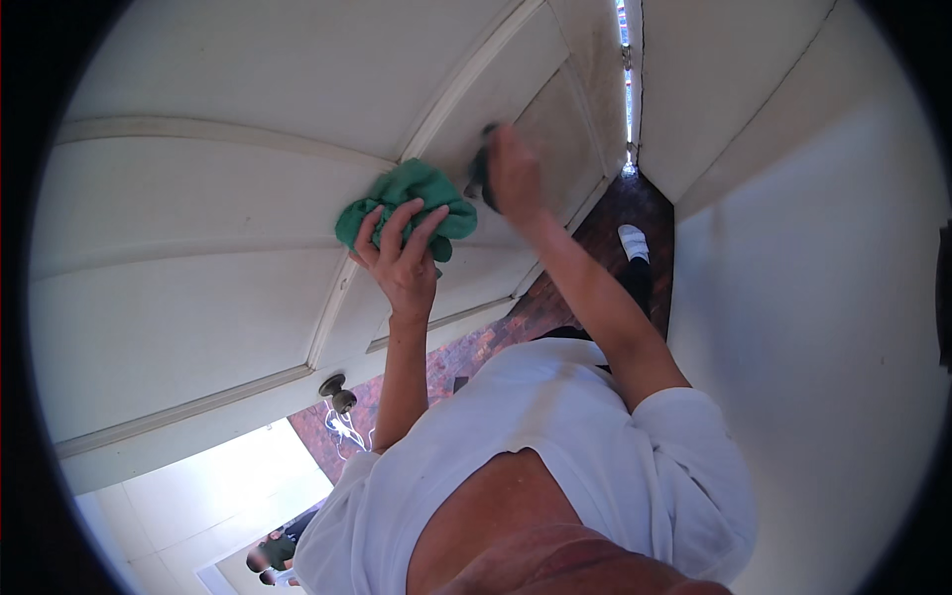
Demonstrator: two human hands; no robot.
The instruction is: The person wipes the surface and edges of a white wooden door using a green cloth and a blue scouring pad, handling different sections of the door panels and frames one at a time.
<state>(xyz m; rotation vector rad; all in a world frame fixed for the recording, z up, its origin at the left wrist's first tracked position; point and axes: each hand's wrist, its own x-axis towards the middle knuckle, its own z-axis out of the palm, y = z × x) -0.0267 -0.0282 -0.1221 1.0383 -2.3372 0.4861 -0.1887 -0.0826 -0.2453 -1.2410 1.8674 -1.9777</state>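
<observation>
In the head view, a white panelled door [186,186] stands in front of me. My left hand [401,256] presses a bunched green cloth [420,186] against its raised moulding, with the fingers spread over the fabric. To the right of it, my right hand [517,175] is closed on a dark object [483,175], blurred and partly hidden by the fingers, held at the recessed door panel [569,126]. I cannot tell what the dark object is. The panel near my right hand looks dingy. A round metal doorknob [338,394] juts from the door's edge below my left hand.
A white wall [803,297] rises close on my right. Hinges [627,56] show in the bright gap by the door. Below are a reddish-brown patterned floor [476,353], my foot in a white shoe [634,242] and white cables [346,428]. Other people [275,554] are at the lower left.
</observation>
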